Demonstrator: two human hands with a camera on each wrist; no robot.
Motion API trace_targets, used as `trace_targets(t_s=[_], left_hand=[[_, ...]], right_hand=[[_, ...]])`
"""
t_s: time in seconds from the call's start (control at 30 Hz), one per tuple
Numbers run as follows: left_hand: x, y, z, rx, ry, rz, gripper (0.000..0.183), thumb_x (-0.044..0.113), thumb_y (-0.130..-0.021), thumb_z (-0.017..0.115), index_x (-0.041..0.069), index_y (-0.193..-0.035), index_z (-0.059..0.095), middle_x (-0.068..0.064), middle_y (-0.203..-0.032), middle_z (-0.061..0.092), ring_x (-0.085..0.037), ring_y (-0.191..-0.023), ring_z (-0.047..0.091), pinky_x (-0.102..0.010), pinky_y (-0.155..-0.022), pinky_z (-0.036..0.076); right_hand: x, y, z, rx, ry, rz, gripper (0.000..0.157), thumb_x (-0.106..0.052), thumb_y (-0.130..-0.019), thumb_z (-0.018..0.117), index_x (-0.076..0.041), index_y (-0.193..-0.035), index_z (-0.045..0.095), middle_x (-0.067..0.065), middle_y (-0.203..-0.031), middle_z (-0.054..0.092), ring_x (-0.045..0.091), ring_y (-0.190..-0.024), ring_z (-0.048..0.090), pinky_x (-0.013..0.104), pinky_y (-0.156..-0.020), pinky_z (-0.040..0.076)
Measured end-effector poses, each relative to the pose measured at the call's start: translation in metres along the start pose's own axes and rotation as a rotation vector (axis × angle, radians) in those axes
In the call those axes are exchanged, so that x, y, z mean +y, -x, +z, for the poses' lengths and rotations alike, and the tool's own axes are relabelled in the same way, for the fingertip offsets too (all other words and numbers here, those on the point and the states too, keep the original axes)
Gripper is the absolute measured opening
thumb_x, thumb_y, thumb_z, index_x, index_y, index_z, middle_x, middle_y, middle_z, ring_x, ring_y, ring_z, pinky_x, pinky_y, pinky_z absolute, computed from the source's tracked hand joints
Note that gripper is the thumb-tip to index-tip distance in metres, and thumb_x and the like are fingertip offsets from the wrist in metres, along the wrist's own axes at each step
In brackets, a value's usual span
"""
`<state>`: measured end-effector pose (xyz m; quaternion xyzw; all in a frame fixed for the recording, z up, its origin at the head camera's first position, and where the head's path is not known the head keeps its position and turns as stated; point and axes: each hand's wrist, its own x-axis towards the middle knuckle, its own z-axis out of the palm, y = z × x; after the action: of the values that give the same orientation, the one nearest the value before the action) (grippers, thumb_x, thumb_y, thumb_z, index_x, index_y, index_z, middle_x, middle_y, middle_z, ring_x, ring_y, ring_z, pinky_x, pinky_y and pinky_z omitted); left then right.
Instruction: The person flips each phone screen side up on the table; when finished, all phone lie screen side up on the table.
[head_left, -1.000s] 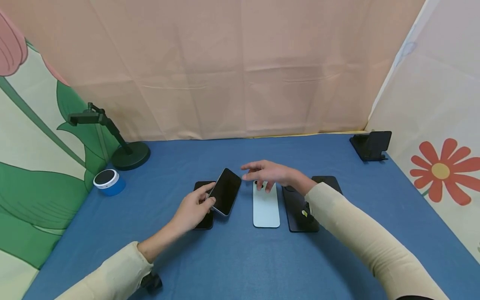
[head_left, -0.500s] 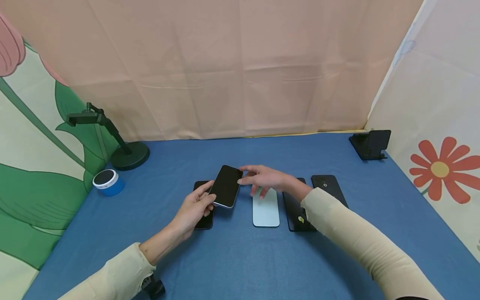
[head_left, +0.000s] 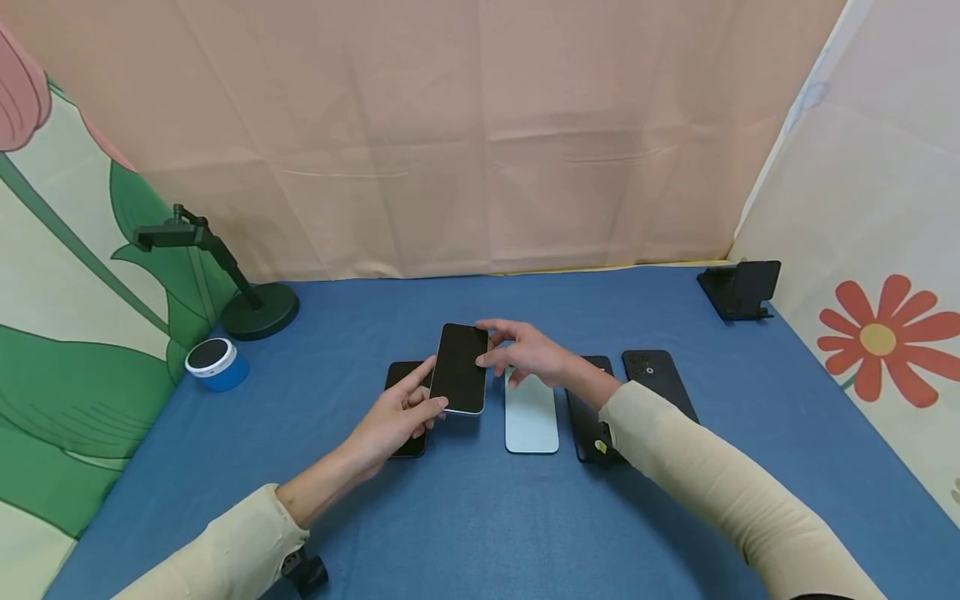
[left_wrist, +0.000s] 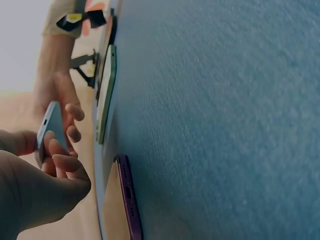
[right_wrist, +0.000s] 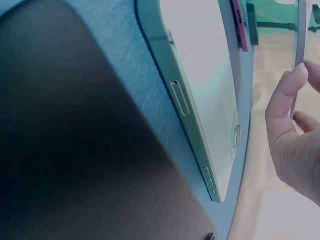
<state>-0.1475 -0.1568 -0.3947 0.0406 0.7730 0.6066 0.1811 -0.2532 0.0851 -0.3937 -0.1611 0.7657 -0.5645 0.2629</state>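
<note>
A smartphone (head_left: 460, 367) with a dark screen is held above the blue table, screen up. My left hand (head_left: 393, 417) grips its lower left side, thumb on the front and fingers beneath, as the left wrist view shows. At its upper right edge, my right hand (head_left: 528, 354) pinches the phone between thumb and fingers; in the right wrist view the thumb (right_wrist: 295, 82) presses on the rim. A black phone (head_left: 408, 448) lies partly hidden under the left hand. Below the right hand lies a pale phone (head_left: 532, 425), back up.
Right of the pale phone lie a dark phone (head_left: 583, 421) and another black phone (head_left: 660, 379), partly covered by the right forearm. A green-black stand (head_left: 258, 310) and a blue-and-white jar (head_left: 217, 367) are at left. A black folding holder (head_left: 738, 290) stands back right.
The left hand has turned the held smartphone from slanted to nearly upright in view and shifted it slightly right. The right hand has come to its right edge and taken hold.
</note>
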Motion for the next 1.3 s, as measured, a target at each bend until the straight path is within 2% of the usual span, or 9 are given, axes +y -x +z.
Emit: trace_targets(t_s=[0.17, 0.37, 0.53, 0.73, 1.03, 1.3], left_hand=[[0.0008, 0.0036, 0.0024, -0.035, -0.096, 0.044, 0.079, 0.03, -0.099, 0.065, 0.029, -0.161, 0.016, -0.002, -0.076, 0.053, -0.014, -0.066, 0.043, -0.025, -0.058, 0.034], [0.0002, 0.0057, 0.0056, -0.027, -0.136, 0.066, 0.08, 0.029, -0.098, 0.065, 0.024, -0.162, 0.017, -0.002, -0.074, 0.052, -0.017, -0.068, 0.046, -0.027, -0.059, 0.038], [0.0008, 0.0071, 0.0065, -0.021, -0.16, 0.05, 0.081, 0.031, -0.097, 0.067, 0.021, -0.161, 0.019, 0.001, -0.067, 0.047, -0.015, -0.063, 0.045, -0.027, -0.058, 0.038], [0.0002, 0.0088, 0.007, -0.049, -0.194, 0.015, 0.085, 0.034, -0.096, 0.067, 0.016, -0.162, 0.017, 0.001, -0.063, 0.044, -0.013, -0.058, 0.041, -0.028, -0.059, 0.039], [-0.004, 0.0062, 0.0047, -0.097, -0.205, -0.013, 0.087, 0.034, -0.096, 0.068, 0.011, -0.162, 0.015, 0.002, -0.062, 0.044, -0.014, -0.06, 0.044, -0.029, -0.065, 0.041], [-0.007, 0.0039, 0.0002, -0.144, -0.198, -0.053, 0.086, 0.035, -0.097, 0.066, 0.007, -0.161, 0.015, 0.002, -0.063, 0.049, -0.016, -0.064, 0.046, -0.032, -0.073, 0.043]], right_hand=[[0.0025, 0.0011, 0.0001, 0.022, -0.006, -0.005, 0.067, -0.017, -0.092, 0.072, -0.027, -0.152, 0.043, 0.011, -0.122, 0.051, 0.04, -0.089, 0.059, 0.033, -0.055, 0.05], [0.0016, 0.0026, 0.0006, 0.024, 0.003, -0.005, 0.068, -0.016, -0.091, 0.073, -0.026, -0.152, 0.044, 0.011, -0.12, 0.051, 0.041, -0.087, 0.058, 0.032, -0.054, 0.049], [0.0006, 0.0032, 0.0016, 0.001, 0.008, 0.017, 0.071, -0.015, -0.091, 0.073, -0.021, -0.154, 0.042, 0.01, -0.117, 0.049, 0.03, -0.078, 0.058, 0.03, -0.053, 0.049], [0.0033, 0.0029, 0.0041, -0.029, 0.004, 0.056, 0.073, -0.013, -0.09, 0.074, -0.016, -0.155, 0.041, 0.008, -0.109, 0.049, 0.019, -0.069, 0.056, 0.027, -0.051, 0.047], [0.0035, 0.0024, 0.0068, -0.063, -0.005, 0.119, 0.074, -0.013, -0.09, 0.074, -0.014, -0.155, 0.039, 0.006, -0.104, 0.049, 0.015, -0.064, 0.053, 0.026, -0.051, 0.045], [0.0022, 0.0026, 0.0095, -0.088, 0.059, 0.174, 0.072, -0.017, -0.09, 0.074, -0.012, -0.154, 0.041, 0.007, -0.098, 0.054, 0.014, -0.057, 0.05, 0.026, -0.05, 0.044]])
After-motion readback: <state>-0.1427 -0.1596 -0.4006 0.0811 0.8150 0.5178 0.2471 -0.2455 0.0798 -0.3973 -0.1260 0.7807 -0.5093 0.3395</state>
